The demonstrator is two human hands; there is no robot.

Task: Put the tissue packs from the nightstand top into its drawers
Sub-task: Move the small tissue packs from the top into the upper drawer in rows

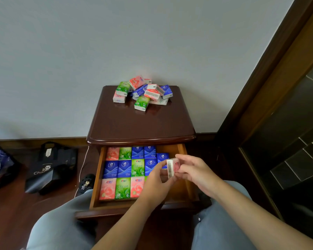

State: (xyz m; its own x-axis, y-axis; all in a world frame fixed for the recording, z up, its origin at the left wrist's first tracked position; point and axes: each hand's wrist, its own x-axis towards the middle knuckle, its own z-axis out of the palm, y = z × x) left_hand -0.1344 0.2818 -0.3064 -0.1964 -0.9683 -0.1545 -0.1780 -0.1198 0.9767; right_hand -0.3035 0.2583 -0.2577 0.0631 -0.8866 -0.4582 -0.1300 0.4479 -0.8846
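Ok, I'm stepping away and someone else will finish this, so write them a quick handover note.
Left hand and right hand together hold one pink tissue pack on edge above the open drawer.
Done: three rows of packs lie flat in the drawer, filling its left and middle.
Left: place the held pack on the drawer's bare right side, then move the pile of packs off the nightstand top.

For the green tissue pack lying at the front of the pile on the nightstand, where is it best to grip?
Probably pinch the green tissue pack across its two long side edges, coming from above and the front. It lies nearly flat, nearest the front of the dark wooden nightstand top, with the other packs behind it.
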